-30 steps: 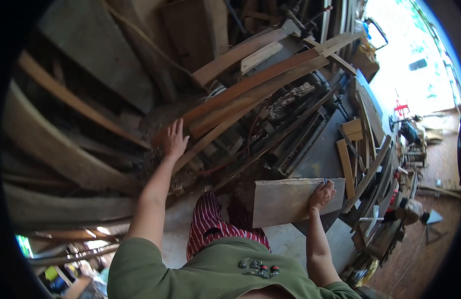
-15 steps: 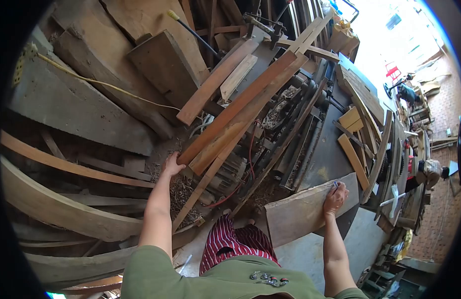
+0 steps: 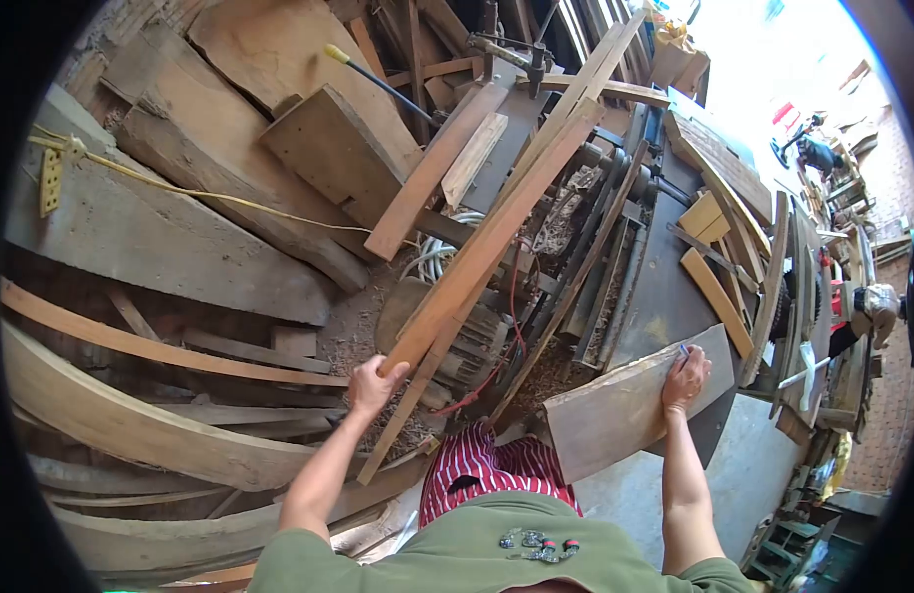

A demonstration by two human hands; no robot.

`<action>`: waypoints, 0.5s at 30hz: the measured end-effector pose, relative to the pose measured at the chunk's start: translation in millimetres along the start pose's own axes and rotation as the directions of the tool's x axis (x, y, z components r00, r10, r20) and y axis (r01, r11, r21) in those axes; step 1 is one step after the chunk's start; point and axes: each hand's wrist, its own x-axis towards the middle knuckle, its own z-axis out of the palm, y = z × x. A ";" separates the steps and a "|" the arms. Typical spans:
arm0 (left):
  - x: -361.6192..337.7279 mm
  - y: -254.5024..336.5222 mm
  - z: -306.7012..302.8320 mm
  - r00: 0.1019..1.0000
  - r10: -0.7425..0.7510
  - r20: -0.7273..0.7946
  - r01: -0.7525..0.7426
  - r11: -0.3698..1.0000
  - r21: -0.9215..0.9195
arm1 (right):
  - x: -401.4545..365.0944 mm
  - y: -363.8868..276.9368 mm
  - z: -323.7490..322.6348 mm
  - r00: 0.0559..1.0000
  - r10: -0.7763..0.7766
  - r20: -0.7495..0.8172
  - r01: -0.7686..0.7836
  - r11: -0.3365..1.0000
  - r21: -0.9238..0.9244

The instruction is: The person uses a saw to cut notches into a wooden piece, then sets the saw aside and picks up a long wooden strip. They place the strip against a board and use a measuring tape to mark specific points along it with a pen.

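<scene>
The right hand [image 3: 686,381] holds a wide board [image 3: 605,415] near its top right corner, a pen [image 3: 684,350] in the fingers, over the metal table's [image 3: 664,287] near edge. The left hand [image 3: 373,383] grips a long plank's [image 3: 477,254] near end above a motor [image 3: 484,341]; gripped at one end, it might swing if twisted
</scene>
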 end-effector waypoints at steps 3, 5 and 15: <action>-28.5 -8.0 -4.9 0.999 -0.051 0.013 0.051 0.999 -0.004 | -0.3 1.4 2.7 1.000 0.002 -0.008 -0.002 1.000 -0.011; -43.7 -4.7 -22.9 0.990 -0.137 0.028 0.138 0.990 -0.021 | -0.8 3.1 0.7 1.000 0.001 -0.009 -0.001 1.000 -0.017; 24.9 -11.8 -48.4 0.975 -0.087 -0.202 0.110 0.988 0.105 | -0.1 2.7 2.0 0.999 -0.005 -0.039 0.006 1.000 0.012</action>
